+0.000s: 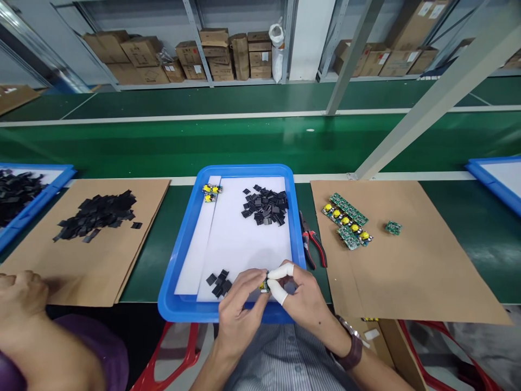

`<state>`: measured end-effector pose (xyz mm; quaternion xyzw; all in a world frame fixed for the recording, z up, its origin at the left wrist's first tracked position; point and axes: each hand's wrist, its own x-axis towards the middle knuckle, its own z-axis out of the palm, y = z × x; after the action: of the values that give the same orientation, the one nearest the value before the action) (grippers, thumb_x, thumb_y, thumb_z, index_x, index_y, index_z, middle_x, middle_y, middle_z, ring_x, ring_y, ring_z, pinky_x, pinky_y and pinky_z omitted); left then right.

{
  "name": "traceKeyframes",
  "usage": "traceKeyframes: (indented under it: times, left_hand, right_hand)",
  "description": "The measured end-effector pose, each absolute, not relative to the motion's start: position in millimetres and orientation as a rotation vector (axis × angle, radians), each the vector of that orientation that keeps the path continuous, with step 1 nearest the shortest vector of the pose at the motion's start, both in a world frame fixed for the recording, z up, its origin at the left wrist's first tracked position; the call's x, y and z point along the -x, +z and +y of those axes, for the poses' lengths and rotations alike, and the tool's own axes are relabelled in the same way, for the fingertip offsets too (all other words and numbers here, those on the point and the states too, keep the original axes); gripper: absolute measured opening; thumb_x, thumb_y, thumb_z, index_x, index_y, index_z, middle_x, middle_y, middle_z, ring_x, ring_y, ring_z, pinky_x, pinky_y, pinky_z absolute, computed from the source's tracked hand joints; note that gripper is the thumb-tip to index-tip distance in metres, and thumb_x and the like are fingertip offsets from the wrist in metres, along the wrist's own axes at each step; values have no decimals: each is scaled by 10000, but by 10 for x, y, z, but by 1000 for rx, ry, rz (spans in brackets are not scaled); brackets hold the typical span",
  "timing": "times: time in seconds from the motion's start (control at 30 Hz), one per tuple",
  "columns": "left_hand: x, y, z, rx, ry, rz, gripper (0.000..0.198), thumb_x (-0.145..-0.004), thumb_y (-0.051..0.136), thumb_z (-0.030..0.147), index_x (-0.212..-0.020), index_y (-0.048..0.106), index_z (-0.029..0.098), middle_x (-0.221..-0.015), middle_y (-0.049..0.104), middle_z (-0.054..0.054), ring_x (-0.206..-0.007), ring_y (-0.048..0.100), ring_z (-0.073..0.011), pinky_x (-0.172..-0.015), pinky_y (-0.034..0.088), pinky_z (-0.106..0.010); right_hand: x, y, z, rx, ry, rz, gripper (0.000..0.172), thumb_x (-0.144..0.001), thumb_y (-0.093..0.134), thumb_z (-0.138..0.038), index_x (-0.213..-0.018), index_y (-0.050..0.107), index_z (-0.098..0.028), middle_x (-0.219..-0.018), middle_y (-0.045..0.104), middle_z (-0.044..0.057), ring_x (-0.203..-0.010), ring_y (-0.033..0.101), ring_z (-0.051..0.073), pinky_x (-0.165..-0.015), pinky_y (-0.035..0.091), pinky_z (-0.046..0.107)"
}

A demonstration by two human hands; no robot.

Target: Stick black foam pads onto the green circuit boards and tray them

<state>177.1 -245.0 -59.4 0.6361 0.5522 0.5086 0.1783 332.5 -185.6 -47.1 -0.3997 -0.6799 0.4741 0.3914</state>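
Note:
Over the front edge of a blue tray [176, 260], my left hand [243, 309] pinches a small circuit board [264, 284] with a yellow part. White finger covers are on my right hand [299, 298], whose thumb and forefinger close on the same board from the right. Inside the tray, a large pile of black square pieces [266, 205] lies at the back right. A smaller group of black pieces [220, 283] is just left of my left hand. Small boards with yellow parts [211, 192] sit at the tray's back left corner.
Red-handled pliers [313, 239] lie right of the tray. Cardboard [407, 271] at the right holds green circuit boards [348, 220] and a single board [393, 227]. On the left cardboard [97, 277] is a black pile [100, 214], near another person's arm [44, 336].

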Motion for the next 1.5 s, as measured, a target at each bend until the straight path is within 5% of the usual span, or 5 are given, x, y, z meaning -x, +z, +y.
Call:
traceKeyframes:
  times: [0.23,0.43,0.9,1.13,1.5]
  left_hand:
    - [-1780,-556,-2435,-1519,1357,1629,471,-909,689,153,-1306,637,402,-1249,627,26,-1106,670,-126,-911,625,-280]
    - [-1760,-621,-2473,-1536,1325,1667,511,-932,653,145,-1359,605,422,-1287,631,33,-1102,682,-134,-928,625,-285]
    - [-1881,-439,-2304,-1396,1509,1773,502,-829,753,465,-1217,722,148,-1095,676,-139,-1079,677,-247,-908,613,-353]
    - [-1796,-571,-2486,-1575,1531,1619,450,-866,707,108,-1282,649,267,-1165,661,-35,-1021,693,-130,-858,618,-219]
    - [-688,-18,-1443,-2203,1086,2009,337,-966,625,277,-1280,658,160,-1193,612,-36,-931,646,-84,-920,527,-204]
  right_hand:
    - [-3422,-596,-1852,932,1676,-1397,402,-859,702,-131,-1233,694,-276,-1064,667,-10,-956,662,71,-911,551,197]
    - [-3449,-502,-1962,910,1117,-1738,709,-848,678,-18,-1394,579,-460,-1218,617,-47,-1086,607,64,-951,532,208]
    - [-3330,-427,-1980,812,1244,-1755,358,-952,597,-100,-1223,653,-327,-1114,555,3,-1071,554,68,-938,495,249]
    - [-3360,-349,-1939,795,1352,-1842,135,-971,550,-141,-1083,623,-161,-1146,528,51,-1105,535,81,-992,450,232]
    - [-3476,-677,-1999,877,1072,-1844,431,-1001,555,-181,-1381,517,-381,-1195,561,-22,-1092,577,13,-1011,453,123]
